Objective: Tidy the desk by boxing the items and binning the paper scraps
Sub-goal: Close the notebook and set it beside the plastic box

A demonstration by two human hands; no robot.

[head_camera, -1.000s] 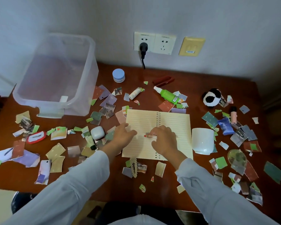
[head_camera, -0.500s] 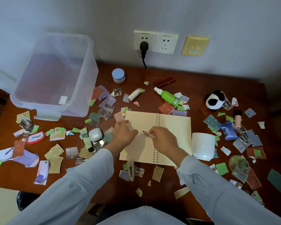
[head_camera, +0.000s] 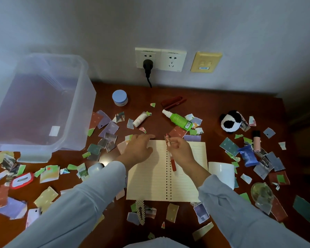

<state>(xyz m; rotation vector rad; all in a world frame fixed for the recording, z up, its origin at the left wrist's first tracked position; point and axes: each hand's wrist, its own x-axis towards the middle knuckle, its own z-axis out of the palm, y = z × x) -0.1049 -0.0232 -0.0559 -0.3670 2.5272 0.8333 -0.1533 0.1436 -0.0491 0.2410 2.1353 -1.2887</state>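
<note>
Translucent plastic box (head_camera: 39, 104) stands open-topped at the far left of the wooden desk (head_camera: 213, 102). Through its walls I make out only a white label (head_camera: 54, 131). A white mug (head_camera: 222, 173) sits just right of the open notebook (head_camera: 150, 179), partly behind the right sleeve; I cannot tell its contents.

The left hand (head_camera: 138, 149) lies with fingers stretched flat on the notebook's upper left corner. The right hand (head_camera: 181, 151) pinches a small red piece (head_camera: 167, 140) at the top of the spiral binding; whether it is scrap or clip I cannot tell.

Paper scraps (head_camera: 49, 173) litter the desk on both sides, thickly between box and notebook. Among them I note:
- a blue-lidded jar (head_camera: 119, 97)
- a green spray bottle (head_camera: 178, 119)
- a white tube (head_camera: 140, 119)
- a panda plush (head_camera: 229, 121)
- a pink tube (head_camera: 256, 143)
- a blue packet (head_camera: 248, 155)
- a pearl hair clip (head_camera: 140, 211), below the notebook
</note>
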